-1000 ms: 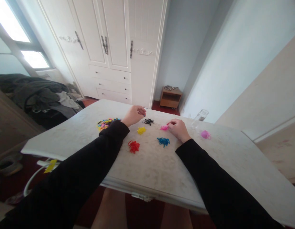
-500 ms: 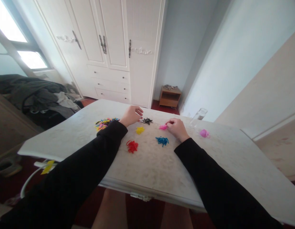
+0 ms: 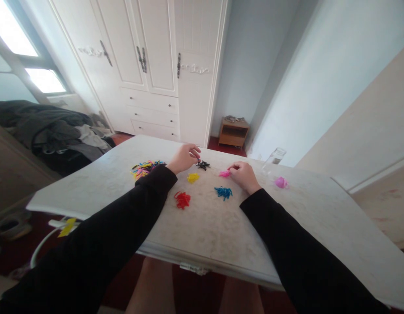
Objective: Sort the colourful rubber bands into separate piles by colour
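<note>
Small piles of what look like rubber bands lie sorted by colour on the white table [image 3: 202,226]. My left hand [image 3: 185,158] hovers at the left edge of the black pile [image 3: 203,165], fingers bent and a little apart; nothing can be made out in it. My right hand [image 3: 244,175] pinches at the pink rubber bands [image 3: 224,173], its fingertips touching them. Nearer to me are a yellow pile [image 3: 193,177], a red pile [image 3: 183,200] and a blue pile [image 3: 223,193]. Beyond my left sleeve lies a mixed-colour heap [image 3: 145,168], partly hidden by the cuff.
Right of my right hand stand a clear glass bottle or jar [image 3: 275,157] and a rounded purple-pink bundle [image 3: 281,182]. A white wardrobe [image 3: 156,48] and a small wooden cabinet [image 3: 234,131] stand behind the table. Dark clothes [image 3: 54,131] are heaped at left.
My left hand has shifted slightly right, closer to the black pile. My right hand stays at the pink bands, and the whole view has moved a little.
</note>
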The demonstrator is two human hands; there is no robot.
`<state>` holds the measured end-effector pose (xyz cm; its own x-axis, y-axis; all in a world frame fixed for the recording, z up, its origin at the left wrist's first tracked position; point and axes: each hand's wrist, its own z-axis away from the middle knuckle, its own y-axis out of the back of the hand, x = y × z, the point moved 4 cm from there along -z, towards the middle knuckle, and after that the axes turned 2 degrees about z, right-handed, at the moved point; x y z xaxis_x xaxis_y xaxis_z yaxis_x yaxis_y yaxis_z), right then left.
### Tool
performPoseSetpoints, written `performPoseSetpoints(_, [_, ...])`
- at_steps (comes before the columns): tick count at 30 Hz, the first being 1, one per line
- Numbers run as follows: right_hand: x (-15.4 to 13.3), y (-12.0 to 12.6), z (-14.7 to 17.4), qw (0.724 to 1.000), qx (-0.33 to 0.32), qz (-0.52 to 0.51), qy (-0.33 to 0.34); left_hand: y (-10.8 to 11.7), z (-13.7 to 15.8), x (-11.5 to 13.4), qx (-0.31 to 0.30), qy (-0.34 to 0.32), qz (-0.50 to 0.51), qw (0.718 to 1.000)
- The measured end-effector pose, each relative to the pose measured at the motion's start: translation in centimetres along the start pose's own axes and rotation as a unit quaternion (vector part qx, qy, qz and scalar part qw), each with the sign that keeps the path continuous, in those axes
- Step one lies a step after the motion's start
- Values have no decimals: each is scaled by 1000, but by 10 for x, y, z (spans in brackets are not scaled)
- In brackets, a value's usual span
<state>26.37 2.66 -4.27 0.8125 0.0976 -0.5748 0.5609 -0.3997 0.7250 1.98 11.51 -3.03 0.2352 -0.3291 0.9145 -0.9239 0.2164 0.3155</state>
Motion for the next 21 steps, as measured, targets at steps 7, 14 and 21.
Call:
performPoseSetpoints(7, [1,0,0,1000,-3,-12,-4,0,-2,-4,-2,-11,-7,1000])
performPoseSetpoints(14, [3,0,-1,999,18,-27,5,-2,0,1,-27,-67,50,996])
performPoseSetpoints(21, [-27,7,5,987,50,-74,136,-17,13,20,-161,-117,137,970])
